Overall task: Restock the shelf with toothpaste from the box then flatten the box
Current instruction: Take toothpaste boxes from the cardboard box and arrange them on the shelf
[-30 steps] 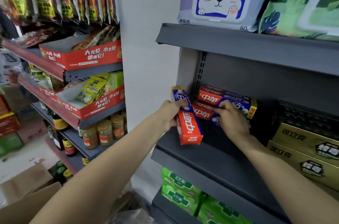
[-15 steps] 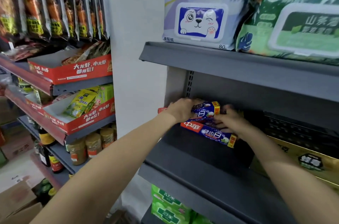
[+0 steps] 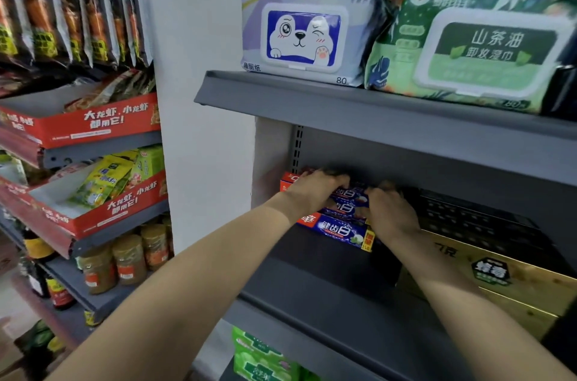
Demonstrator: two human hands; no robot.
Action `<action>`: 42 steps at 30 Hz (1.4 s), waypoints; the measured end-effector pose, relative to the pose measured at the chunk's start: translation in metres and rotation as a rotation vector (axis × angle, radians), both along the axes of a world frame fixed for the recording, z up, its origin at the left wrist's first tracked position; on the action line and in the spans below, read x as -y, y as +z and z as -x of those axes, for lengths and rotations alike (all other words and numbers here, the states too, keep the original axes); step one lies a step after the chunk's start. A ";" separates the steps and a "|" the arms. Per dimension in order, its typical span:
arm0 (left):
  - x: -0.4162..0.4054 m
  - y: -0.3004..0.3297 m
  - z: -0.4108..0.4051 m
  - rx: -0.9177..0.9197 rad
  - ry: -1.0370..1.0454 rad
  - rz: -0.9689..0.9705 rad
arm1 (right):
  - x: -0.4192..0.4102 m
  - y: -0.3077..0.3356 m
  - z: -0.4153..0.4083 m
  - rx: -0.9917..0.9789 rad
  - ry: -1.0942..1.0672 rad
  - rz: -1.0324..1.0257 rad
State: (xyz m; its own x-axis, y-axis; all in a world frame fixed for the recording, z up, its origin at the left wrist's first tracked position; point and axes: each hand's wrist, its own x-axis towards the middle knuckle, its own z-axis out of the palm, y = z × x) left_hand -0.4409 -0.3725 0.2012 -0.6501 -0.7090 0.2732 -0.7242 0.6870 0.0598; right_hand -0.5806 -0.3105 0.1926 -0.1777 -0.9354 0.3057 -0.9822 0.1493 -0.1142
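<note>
Three red and blue toothpaste boxes point(image 3: 338, 229) lie stacked flat at the back left of the dark grey middle shelf point(image 3: 318, 296). My left hand point(image 3: 313, 190) rests over the top box near its red end, fingers curled over it. My right hand point(image 3: 390, 212) grips the right ends of the upper boxes. The fingertips of both hands are in shadow under the upper shelf. The cardboard supply box is not in view.
Gold boxes point(image 3: 499, 280) and dark packs point(image 3: 474, 215) fill the same shelf to the right. Wet-wipe packs point(image 3: 303, 37) sit on the shelf above, green packs point(image 3: 259, 362) below. A white pillar point(image 3: 203, 99) separates a left rack with red trays point(image 3: 93, 124) and jars point(image 3: 128, 259).
The toothpaste box that my left hand held upright has been turned flat and laid on top of the stack. Both hands moved deeper into the shelf, and the camera tilted up.
</note>
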 end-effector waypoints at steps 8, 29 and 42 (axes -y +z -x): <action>0.000 -0.018 0.005 0.068 0.145 0.072 | -0.004 -0.006 -0.006 -0.174 -0.029 0.015; -0.108 -0.026 -0.143 -0.239 0.414 0.030 | -0.064 -0.023 -0.146 0.348 0.437 0.049; -0.288 -0.130 -0.419 -0.199 0.687 -0.387 | -0.196 -0.132 -0.415 0.430 0.643 -0.279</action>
